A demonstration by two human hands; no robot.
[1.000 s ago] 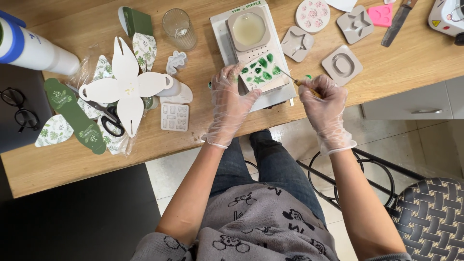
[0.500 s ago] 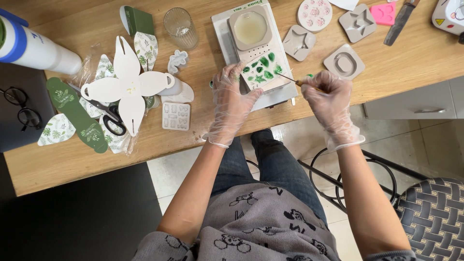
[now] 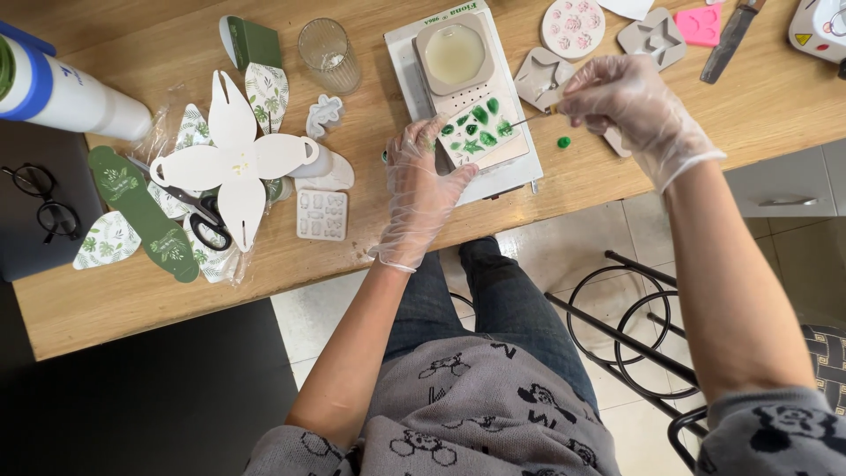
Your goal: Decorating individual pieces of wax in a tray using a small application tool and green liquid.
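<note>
our left hand (image 3: 421, 189) lies flat w/ fingers apart steadying the leaf mold (image 3: 480, 128), right hand (image 3: 621, 97) fingers pinched on a thin pick (image 3: 529, 121); a slip could smear green leaves.

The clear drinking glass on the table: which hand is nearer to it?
Left. The left hand rests on the leaf mould just right of and below the glass; the right hand is far to the right.

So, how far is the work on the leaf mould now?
Done: most leaf hollows of the mould look filled with green. In hand: the left hand steadies the mould on the white tray, while the right hand holds a thin tool with its tip at the mould's edge. Left: a green blob lies on the table, and the small mould looks empty.
</note>
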